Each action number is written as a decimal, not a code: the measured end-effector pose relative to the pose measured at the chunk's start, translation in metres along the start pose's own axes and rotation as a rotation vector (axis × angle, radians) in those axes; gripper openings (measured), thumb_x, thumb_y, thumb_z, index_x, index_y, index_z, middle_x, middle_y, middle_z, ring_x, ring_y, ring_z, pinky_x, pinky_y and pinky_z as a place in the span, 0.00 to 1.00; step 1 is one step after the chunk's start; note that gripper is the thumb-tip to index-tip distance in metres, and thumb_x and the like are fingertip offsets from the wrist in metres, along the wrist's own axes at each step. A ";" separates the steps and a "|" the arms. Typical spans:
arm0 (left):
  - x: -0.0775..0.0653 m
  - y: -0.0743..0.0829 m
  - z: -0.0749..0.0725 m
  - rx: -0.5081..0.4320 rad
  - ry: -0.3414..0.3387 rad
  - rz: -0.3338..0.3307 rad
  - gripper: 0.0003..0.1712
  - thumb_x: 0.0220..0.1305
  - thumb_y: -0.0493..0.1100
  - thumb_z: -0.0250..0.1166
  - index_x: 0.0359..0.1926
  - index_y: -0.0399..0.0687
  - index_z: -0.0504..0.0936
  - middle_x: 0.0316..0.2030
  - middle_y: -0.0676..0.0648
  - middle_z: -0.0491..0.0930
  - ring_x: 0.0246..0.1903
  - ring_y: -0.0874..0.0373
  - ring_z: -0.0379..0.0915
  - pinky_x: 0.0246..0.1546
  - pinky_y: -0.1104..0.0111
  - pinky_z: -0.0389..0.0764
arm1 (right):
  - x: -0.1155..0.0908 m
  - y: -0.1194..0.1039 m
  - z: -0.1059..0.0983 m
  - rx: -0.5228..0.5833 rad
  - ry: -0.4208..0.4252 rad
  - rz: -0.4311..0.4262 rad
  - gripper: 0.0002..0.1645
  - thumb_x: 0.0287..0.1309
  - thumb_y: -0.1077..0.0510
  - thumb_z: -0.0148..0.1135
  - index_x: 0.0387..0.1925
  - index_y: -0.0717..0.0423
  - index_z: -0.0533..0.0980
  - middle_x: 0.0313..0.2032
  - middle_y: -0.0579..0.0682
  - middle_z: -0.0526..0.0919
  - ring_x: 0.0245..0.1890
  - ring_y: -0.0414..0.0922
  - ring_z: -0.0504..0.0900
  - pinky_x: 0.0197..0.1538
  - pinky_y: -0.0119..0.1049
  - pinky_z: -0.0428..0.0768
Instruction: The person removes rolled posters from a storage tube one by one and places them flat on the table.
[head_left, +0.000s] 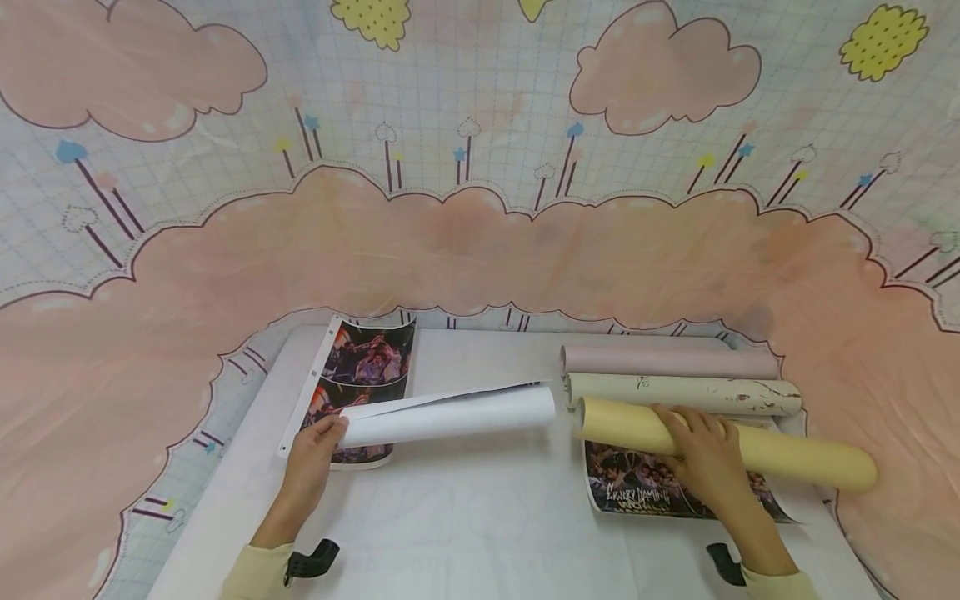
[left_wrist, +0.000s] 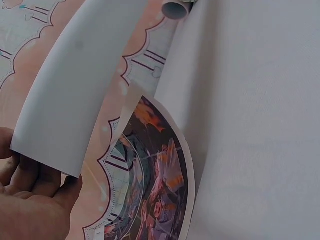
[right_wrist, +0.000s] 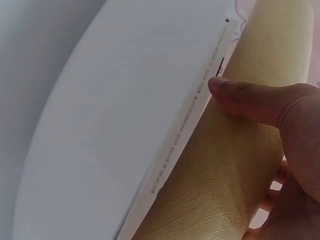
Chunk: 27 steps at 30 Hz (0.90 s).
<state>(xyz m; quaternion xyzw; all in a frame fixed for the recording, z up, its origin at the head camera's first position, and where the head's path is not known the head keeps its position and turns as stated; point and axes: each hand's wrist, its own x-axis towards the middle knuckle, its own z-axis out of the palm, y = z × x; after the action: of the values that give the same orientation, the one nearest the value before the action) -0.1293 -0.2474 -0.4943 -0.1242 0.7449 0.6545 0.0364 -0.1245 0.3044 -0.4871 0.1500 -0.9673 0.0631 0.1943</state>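
My left hand (head_left: 311, 462) pinches the left end of a loosely rolled white sheet of paper (head_left: 457, 421), holding it above the table. In the left wrist view, the thumb and fingers (left_wrist: 42, 180) grip the edge of this white sheet (left_wrist: 75, 85). A printed poster (head_left: 371, 354) with dark, colourful pictures lies beneath it. Over on the right, my right hand (head_left: 708, 458) grips a yellow roll (head_left: 802, 458) with textured surface. The right wrist view has the thumb across the yellow roll (right_wrist: 215, 165) and fingers round its far side. Another dark poster (head_left: 637, 483) lies partly hidden under that roll.
Behind the yellow roll lie a pale cream patterned roll (head_left: 682, 393) and a pinkish roll (head_left: 667, 360), side by side. Everything lies on a white table (head_left: 480, 517). A pink cloud-printed cloth (head_left: 525, 258) hangs at the back and runs along both sides.
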 end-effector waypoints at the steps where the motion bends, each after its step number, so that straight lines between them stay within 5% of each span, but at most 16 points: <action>1: 0.000 0.000 0.000 0.002 0.001 -0.003 0.30 0.78 0.49 0.46 0.66 0.27 0.62 0.73 0.37 0.53 0.69 0.45 0.52 0.74 0.52 0.53 | 0.000 0.001 -0.001 -0.002 0.001 -0.004 0.54 0.31 0.59 0.84 0.65 0.45 0.69 0.54 0.59 0.77 0.53 0.64 0.75 0.56 0.68 0.63; 12: -0.003 -0.001 0.002 0.036 0.009 -0.002 0.31 0.77 0.51 0.48 0.66 0.28 0.63 0.70 0.34 0.58 0.66 0.43 0.56 0.72 0.50 0.58 | 0.011 0.016 -0.006 -0.080 -0.029 -0.086 0.53 0.32 0.57 0.83 0.65 0.48 0.69 0.51 0.62 0.80 0.49 0.65 0.78 0.51 0.67 0.71; 18: -0.003 -0.004 0.002 0.051 0.004 -0.014 0.32 0.76 0.53 0.49 0.67 0.30 0.64 0.69 0.36 0.60 0.65 0.48 0.59 0.67 0.61 0.63 | 0.021 0.023 -0.012 -0.087 -0.079 -0.113 0.51 0.35 0.56 0.83 0.65 0.50 0.69 0.52 0.62 0.80 0.49 0.66 0.79 0.51 0.70 0.70; 27: -0.002 -0.006 0.005 0.049 -0.005 -0.013 0.31 0.77 0.51 0.49 0.67 0.30 0.64 0.69 0.36 0.61 0.65 0.47 0.59 0.69 0.55 0.60 | 0.036 0.027 -0.011 -0.081 -0.186 -0.110 0.50 0.41 0.57 0.80 0.67 0.51 0.66 0.55 0.62 0.78 0.52 0.66 0.78 0.54 0.73 0.66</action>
<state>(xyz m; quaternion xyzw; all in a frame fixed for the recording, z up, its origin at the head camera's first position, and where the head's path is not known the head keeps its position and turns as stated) -0.1265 -0.2432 -0.5003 -0.1264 0.7597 0.6362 0.0454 -0.1606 0.3222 -0.4646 0.2002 -0.9732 -0.0008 0.1129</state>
